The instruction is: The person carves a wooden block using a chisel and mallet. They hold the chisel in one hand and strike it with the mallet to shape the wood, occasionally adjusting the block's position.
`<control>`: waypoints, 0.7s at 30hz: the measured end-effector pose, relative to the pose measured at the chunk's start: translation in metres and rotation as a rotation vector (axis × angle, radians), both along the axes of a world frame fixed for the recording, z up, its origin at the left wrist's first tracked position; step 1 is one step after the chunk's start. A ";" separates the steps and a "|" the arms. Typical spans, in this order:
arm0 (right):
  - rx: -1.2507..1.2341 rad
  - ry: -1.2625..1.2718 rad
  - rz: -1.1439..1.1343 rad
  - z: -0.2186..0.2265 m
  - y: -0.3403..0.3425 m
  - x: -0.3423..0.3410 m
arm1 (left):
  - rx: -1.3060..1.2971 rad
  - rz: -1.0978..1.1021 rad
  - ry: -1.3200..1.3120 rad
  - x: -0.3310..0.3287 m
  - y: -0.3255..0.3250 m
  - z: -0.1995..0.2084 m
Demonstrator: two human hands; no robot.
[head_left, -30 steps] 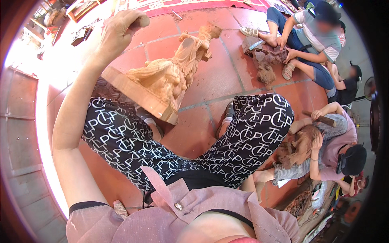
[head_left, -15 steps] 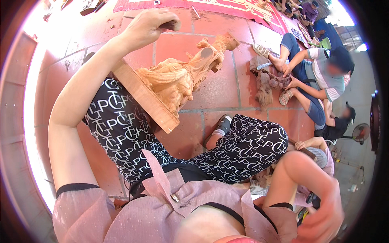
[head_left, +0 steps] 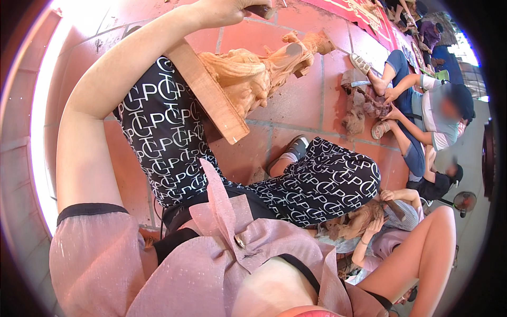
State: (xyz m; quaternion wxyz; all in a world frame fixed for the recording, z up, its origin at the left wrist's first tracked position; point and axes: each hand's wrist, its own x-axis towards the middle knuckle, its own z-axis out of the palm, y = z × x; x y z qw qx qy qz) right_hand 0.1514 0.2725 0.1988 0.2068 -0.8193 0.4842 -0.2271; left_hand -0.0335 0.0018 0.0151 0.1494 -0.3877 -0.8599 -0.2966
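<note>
And there goes our right hand, out of view, its grip impossible to tell, with only the bent right arm point(head_left: 439, 248) showing! Our left hand point(head_left: 227, 11) stays curled round a short brown piece point(head_left: 260, 10), so we judge the work paused. The wooden carving point(head_left: 248, 79) lies tilted over red floor tiles point(head_left: 293, 112) by our left leg point(head_left: 163, 124): pale orange, deeply folded, slab base nearest us.

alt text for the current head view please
The wearer's left hand grips a dark object near a carved wooden figure lying on red floor tiles; the right hand is out of view. At right, two people handle other carvings.
</note>
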 end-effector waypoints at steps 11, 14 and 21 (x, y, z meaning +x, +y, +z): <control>0.052 0.045 -0.030 -0.013 -0.012 -0.002 | -0.038 0.019 -0.002 0.007 -0.005 -0.007; 0.066 0.055 -0.040 -0.010 -0.015 -0.001 | -0.059 0.030 0.009 0.006 -0.006 -0.006; 0.081 0.064 -0.054 -0.010 -0.019 0.001 | -0.069 0.000 0.063 0.008 -0.010 -0.003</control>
